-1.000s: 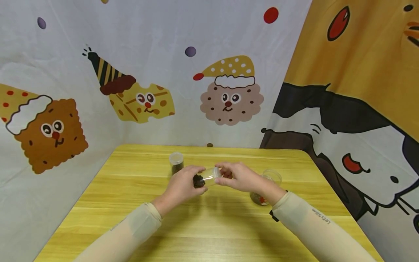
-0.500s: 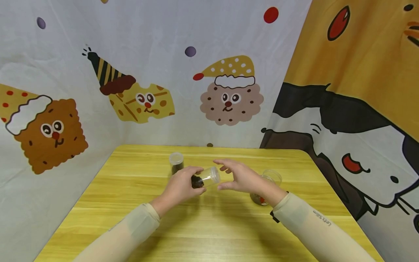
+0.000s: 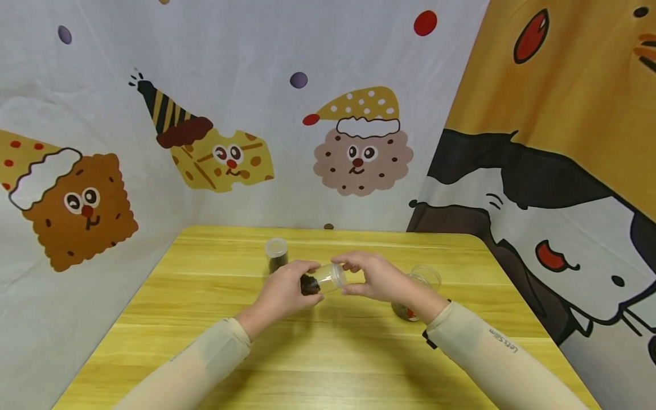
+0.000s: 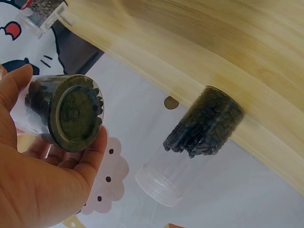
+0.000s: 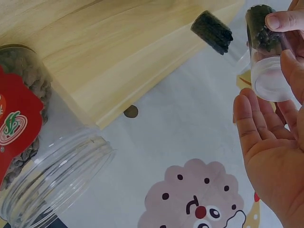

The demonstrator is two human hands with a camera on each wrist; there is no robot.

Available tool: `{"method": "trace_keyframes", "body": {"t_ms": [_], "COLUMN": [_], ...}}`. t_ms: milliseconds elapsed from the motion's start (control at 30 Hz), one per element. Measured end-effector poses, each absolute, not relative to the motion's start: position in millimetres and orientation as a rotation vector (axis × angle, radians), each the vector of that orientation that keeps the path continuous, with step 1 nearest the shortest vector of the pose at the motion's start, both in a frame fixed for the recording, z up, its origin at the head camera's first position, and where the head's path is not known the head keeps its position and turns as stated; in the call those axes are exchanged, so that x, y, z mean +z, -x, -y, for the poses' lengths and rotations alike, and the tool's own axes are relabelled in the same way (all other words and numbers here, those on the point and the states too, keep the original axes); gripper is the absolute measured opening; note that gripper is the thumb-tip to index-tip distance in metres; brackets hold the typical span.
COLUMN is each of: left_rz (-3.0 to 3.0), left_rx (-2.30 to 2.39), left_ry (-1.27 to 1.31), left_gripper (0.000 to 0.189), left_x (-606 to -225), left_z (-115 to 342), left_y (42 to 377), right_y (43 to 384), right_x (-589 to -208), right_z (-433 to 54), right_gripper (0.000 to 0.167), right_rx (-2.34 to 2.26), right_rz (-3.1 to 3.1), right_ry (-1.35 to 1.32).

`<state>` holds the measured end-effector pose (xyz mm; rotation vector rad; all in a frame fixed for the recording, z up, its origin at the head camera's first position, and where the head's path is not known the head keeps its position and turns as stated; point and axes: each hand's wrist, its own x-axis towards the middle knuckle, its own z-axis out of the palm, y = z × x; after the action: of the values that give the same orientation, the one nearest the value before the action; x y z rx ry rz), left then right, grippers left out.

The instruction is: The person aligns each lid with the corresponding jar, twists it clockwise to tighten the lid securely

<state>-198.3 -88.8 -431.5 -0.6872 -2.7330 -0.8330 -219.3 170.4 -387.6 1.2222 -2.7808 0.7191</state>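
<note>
In the head view my left hand point(image 3: 284, 290) grips a small clear jar point(image 3: 325, 279) near its base, tilted on its side above the table. Dark pieces point(image 4: 38, 107) lie toward the base end of this jar. Its translucent lid point(image 5: 271, 80) points to the right. My right hand point(image 3: 376, 276) is at that lid, with a finger on its upper edge and the thumb at its lower edge. A second small jar point(image 4: 206, 123), part filled with dark oval pieces, stands upright behind my left hand, lid on.
A larger clear jar point(image 5: 28, 95) with a red label point(image 5: 16, 114) and a ribbed clear top point(image 5: 57, 175) stands under my right forearm, partly hidden. The wooden table point(image 3: 328, 364) ends at a printed cloth backdrop point(image 3: 287, 205).
My right hand held the lid a second ago, spread away from it half a second ago, and has come back onto the lid. My left hand stays nearly still with the jar.
</note>
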Motion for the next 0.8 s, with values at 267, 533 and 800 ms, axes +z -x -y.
{"method": "trace_keyframes", "body": {"t_ms": [267,533,800], "left_rz": [2.734,2.742,2.734], "left_rx": [-0.792,-0.769,-0.781], "left_ry": [0.688,0.687,0.686], "left_gripper": [0.065,0.065,0.064], "left_x": [-431.6,-431.3,-431.3], "left_z": [89.0,89.2,89.0], "left_y": [198.7,197.8,196.7], "right_y": [217.1,216.4,216.6], "right_x": [-384.7,-384.5,-386.3], "right_z": [-168.8,-167.6,-167.9], "right_gripper": [0.061,0.062,0.062], "right_rx": [0.733,0.751,0.755], "right_rz": [2.796,2.816,2.814], "right_ry": [-1.22,-1.201,-1.211]}}
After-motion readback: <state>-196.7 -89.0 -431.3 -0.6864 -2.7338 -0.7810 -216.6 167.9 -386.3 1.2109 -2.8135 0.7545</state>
